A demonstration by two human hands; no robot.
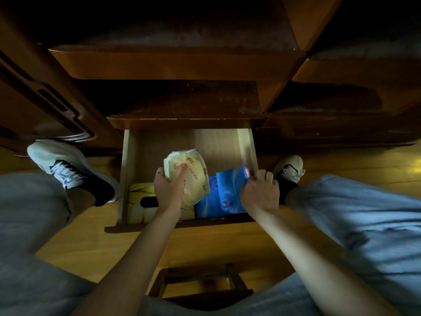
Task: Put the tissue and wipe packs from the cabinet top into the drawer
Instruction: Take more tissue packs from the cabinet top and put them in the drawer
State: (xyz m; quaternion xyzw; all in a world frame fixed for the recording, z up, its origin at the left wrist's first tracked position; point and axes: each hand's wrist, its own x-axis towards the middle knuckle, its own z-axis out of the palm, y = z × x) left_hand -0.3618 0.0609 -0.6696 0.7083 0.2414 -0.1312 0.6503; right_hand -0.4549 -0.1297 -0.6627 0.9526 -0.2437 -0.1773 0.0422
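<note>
The bottom drawer (247, 142) of a dark wooden cabinet stands pulled out below me. My left hand (167, 189) grips a pale yellow tissue pack (189, 172) over the middle of the drawer. My right hand (259, 192) holds a blue wipe pack (230, 190) by its upper right edge, inside the drawer's right side. A second blue pack (208, 201) lies beside it, partly under the yellow pack. A yellow tissue box (140, 201) with a dark slot lies in the drawer's front left corner.
Closed cabinet drawers (173, 65) step out above the open one. My feet in white sneakers (68, 169) rest on the wooden floor either side of the drawer. A small dark wooden stool (200, 283) sits between my knees.
</note>
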